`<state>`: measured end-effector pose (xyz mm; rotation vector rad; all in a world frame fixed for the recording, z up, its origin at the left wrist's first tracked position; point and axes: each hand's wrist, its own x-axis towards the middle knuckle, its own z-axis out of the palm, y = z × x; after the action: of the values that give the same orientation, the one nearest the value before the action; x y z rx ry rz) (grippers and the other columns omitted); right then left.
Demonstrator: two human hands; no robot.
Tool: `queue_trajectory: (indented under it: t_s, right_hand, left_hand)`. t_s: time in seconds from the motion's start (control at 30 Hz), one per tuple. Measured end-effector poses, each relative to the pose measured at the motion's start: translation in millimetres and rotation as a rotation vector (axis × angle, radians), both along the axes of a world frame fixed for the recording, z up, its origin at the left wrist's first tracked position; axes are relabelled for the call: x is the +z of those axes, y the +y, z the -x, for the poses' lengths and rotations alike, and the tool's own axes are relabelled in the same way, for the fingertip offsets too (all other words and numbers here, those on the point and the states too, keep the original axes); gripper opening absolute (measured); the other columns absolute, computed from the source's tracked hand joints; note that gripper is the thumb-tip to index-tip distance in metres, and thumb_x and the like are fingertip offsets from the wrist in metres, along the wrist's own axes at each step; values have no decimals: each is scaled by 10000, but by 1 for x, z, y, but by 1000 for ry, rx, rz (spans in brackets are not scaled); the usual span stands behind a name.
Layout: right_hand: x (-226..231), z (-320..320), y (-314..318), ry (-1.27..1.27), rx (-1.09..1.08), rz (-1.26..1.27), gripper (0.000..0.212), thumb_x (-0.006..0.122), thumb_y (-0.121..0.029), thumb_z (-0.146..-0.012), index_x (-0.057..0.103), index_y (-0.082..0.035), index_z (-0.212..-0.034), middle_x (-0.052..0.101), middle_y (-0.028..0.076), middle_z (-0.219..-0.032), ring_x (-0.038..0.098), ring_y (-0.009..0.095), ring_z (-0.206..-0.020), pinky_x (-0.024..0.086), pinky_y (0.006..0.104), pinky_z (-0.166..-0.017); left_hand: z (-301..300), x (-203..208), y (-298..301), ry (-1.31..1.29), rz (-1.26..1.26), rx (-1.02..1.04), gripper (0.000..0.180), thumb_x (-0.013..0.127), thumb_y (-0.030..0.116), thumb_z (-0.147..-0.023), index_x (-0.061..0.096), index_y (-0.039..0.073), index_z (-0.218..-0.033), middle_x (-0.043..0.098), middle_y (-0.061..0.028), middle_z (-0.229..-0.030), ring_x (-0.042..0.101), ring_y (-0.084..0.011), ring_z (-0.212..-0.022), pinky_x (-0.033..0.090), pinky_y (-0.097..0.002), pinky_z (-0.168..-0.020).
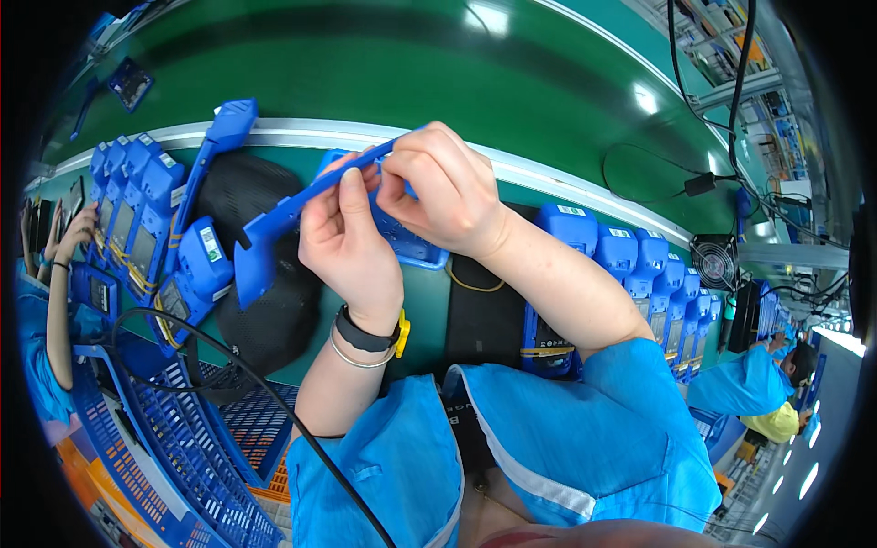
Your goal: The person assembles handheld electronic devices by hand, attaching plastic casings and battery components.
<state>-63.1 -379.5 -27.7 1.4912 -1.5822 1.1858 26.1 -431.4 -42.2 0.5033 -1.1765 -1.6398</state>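
Note:
My left hand (pixel 352 242) grips a long, thin blue plastic housing (pixel 297 208), tilted with its flared end low at the left. The thumb lies along one side, with the fingers behind. At the housing's upper right end is my right hand (pixel 449 192), its fingers curled in a pinch against the edge. Whatever sits between those fingertips is hidden. Beneath both hands a shallow blue tray (pixel 425 258) rests on the bench, partly covered by them. Just left of the held housing lies a black mesh bag (pixel 265 315).
Blue handheld devices with yellow rubber bands stand in rows, one row (pixel 137 196) at left, another (pixel 639 260) at right. A green conveyor belt (pixel 365 73) runs beyond a metal rail. Blue crates (pixel 192 438) sit lower left. A black cable (pixel 265 388) crosses nearby. Co-workers (pixel 749 384) flank me.

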Motion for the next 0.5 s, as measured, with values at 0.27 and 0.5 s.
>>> queue_trajectory:
  t_s: [0.27,0.5]
  right_hand:
    - [44,15,30,-578,-19,-294,341,714,-190,-732,593,-19,-1001,610,127,-1018,557,297,-992,440,363,-861]
    - [56,17,61,-1491,844,-914,879,741,-259,-756,228,29,-1410,319,177,-1426,299,227,-1318,265,323,-1072]
  left_hand:
    - [-5,7,-26,158,-38,-183,163,480,66,-941,546,-33,-1052,609,-116,-977,606,-179,-886,491,-299,-807]
    - [-16,11,-31,327,-6,-742,97,501,128,-938,519,35,-961,560,-102,-892,524,-202,-825,445,-332,-767]
